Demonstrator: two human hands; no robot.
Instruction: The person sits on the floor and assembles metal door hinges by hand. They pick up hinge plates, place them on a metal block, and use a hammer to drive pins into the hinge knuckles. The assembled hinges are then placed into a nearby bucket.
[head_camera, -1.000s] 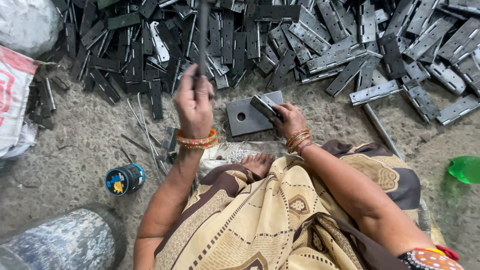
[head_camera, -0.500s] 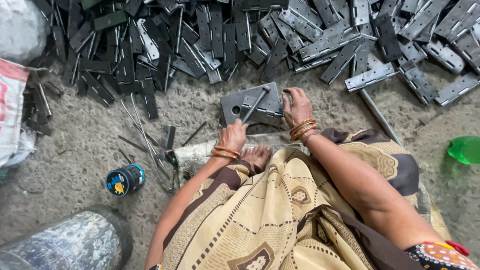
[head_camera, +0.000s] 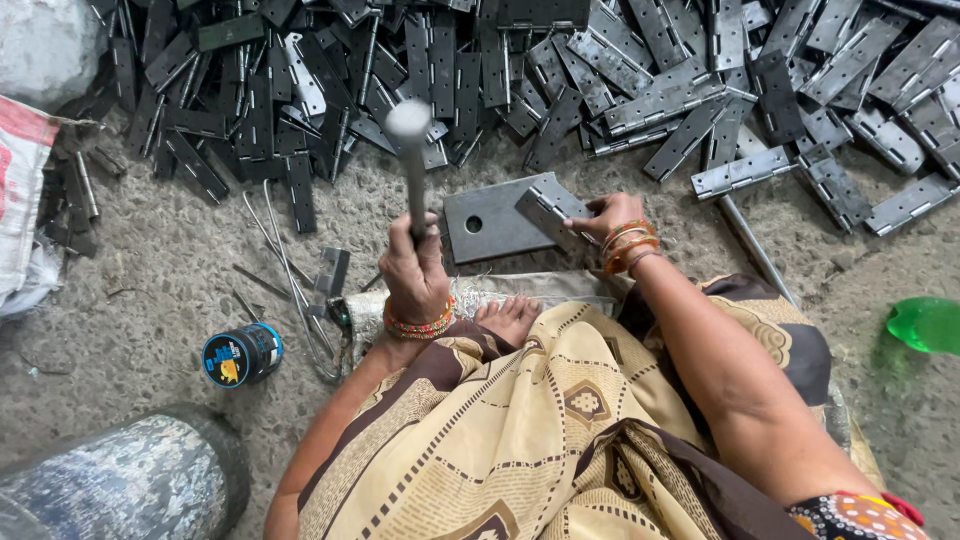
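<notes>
At the lower middle of the frame, a bare foot shows above the patterned beige cloth. Just above, the left hand is closed around a grey metal rod, which stands upright. The right hand grips a grey steel hinge lying on a flat grey metal plate with a hole. Across the top lies a heap of grey steel hinges.

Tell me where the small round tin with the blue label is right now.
In the head view the round tin lies on its side on the ground, lower left, left of the left hand and just above the large grey drum.
</notes>
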